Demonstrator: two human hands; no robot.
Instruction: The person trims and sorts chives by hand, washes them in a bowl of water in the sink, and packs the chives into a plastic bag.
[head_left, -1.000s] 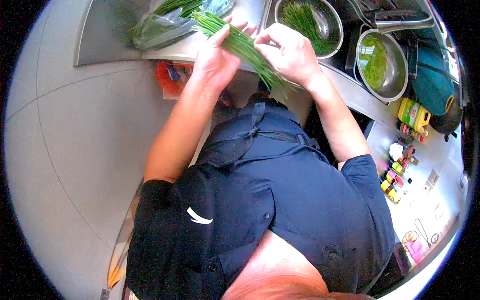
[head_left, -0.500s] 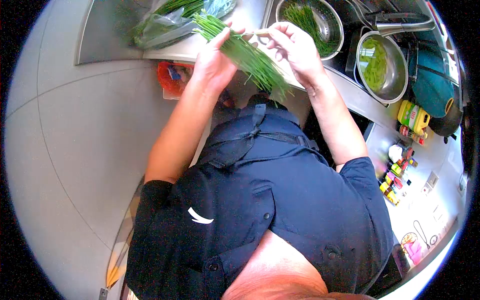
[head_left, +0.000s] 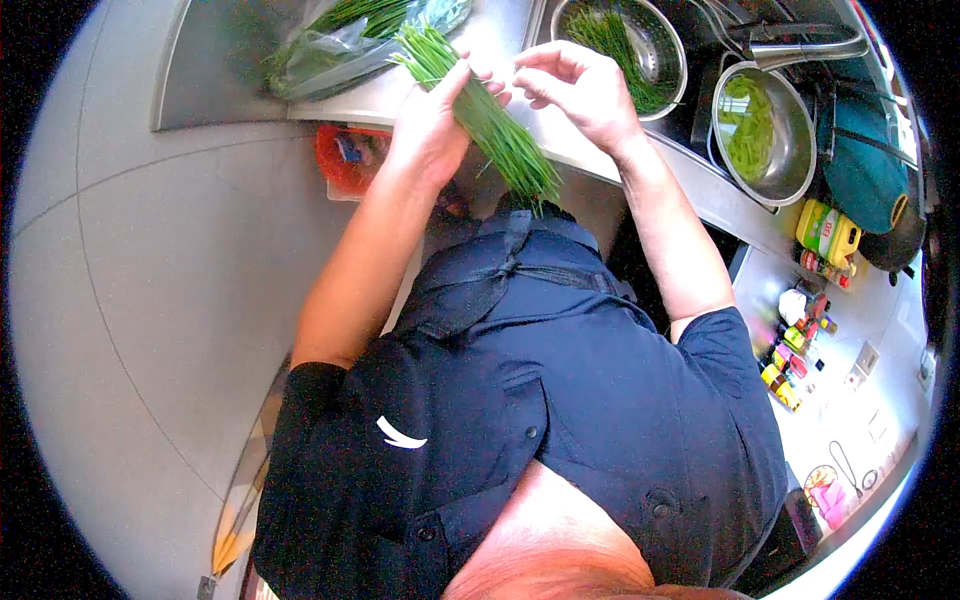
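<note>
My left hand (head_left: 432, 125) is wrapped around a bunch of chives (head_left: 505, 140), long thin green stalks that slant from upper left down toward my waist. Just right of the bunch, my right hand (head_left: 590, 100) is raised with thumb and forefinger pinched together. Whatever sits between those fingertips is too small to make out. More chives (head_left: 365, 18) lie in a clear plastic bag (head_left: 340, 65) on the counter, beyond my left hand. Behind my right hand, a steel colander (head_left: 668, 50) holds loose chives (head_left: 610, 45).
A steel pot (head_left: 797, 150) with pale green pieces in liquid stands at the right, below a faucet (head_left: 810, 50). A yellow-green bottle (head_left: 828, 235) and several small condiment containers line the right side. Under the counter edge sits a red bag (head_left: 345, 165).
A pale strip showed between my right fingertips and the bunch; now it is no longer seen there. My right hand has shifted slightly left, and the bunch's lower end has swung left.
</note>
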